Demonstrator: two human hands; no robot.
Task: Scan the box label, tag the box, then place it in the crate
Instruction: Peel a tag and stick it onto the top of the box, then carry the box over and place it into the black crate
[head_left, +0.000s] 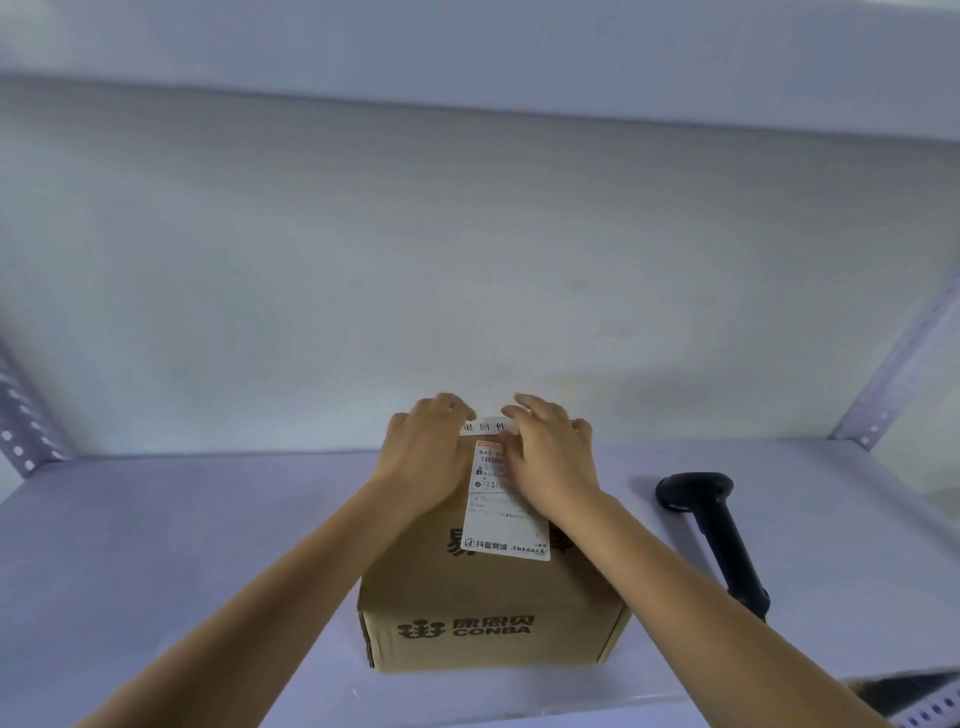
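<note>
Both hands flat (fingers spread) | left hand (426, 457), right hand (545, 457) pressing tag (484, 426) | box (488, 597)

Dim bluish light, soft blur, wide-angle edge warp

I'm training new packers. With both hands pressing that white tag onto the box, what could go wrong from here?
The tag sits at the box's far top edge, so it might fold over or stick crooked. The right hand lies over the shipping label and could smudge it. The scanner lies close by; a careless lift might knock it.

1 head view looks forward and down, close over the shelf (156, 545). The box (483, 603) sits near, toward 6 o'clock.
</note>
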